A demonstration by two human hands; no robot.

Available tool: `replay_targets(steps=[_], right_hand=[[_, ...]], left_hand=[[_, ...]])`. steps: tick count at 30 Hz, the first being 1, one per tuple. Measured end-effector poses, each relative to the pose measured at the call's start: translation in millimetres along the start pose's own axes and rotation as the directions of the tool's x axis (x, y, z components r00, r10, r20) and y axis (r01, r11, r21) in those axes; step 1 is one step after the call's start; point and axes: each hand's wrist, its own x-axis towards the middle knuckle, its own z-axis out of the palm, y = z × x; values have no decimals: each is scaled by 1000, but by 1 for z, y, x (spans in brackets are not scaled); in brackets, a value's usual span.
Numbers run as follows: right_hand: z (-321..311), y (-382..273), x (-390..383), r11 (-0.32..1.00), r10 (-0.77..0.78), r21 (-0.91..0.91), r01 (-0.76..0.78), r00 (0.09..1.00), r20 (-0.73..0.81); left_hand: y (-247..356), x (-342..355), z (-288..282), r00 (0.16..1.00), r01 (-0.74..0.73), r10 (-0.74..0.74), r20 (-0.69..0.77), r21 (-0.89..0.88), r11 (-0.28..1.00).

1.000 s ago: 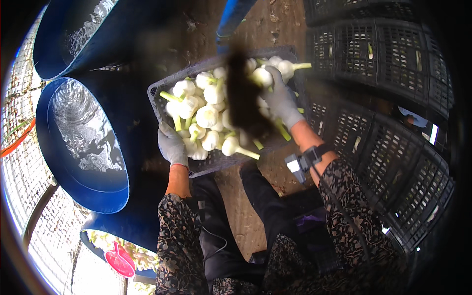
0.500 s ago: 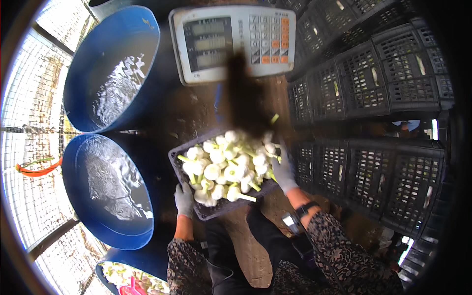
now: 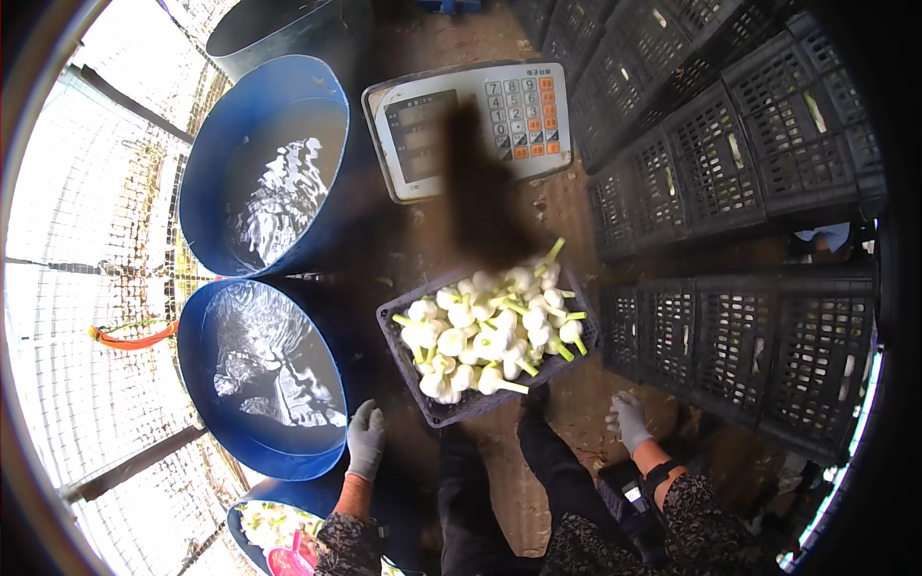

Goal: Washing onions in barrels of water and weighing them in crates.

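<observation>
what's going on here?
A person in gloves has a crate piled with garlic in front of them, near a scale's panel; what the crate rests on is hidden. Neither hand is on it: the left hand is beside a blue tub of water, though I can't tell if they touch, and the right hand is off to the crate's right, empty.

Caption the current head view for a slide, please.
Left hand and right hand, both gloved, apart from a crate of garlic, blue water tubs at left.
</observation>
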Motion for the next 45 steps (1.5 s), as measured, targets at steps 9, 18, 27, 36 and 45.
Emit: replay_targets(steps=[9, 18, 27, 36, 45], right_hand=[[65, -60, -27, 960, -226, 207, 191, 961, 161], [77, -71, -37, 973, -197, 163, 161, 953, 231], [93, -47, -82, 969, -245, 85, 230, 907, 342], [88, -82, -31, 917, -184, 396, 42, 927, 328], [114, -153, -5, 712, -303, 691, 125, 942, 141]], left_hand=[[198, -125, 99, 485, -517, 653, 582, -411, 751], [196, -196, 150, 360, -365, 701, 615, -599, 713], [206, -190, 144, 528, -287, 559, 639, -486, 826], [154, -204, 136, 350, -591, 673, 651, -404, 698], [156, -279, 188, 189, -133, 682, 707, -669, 731]])
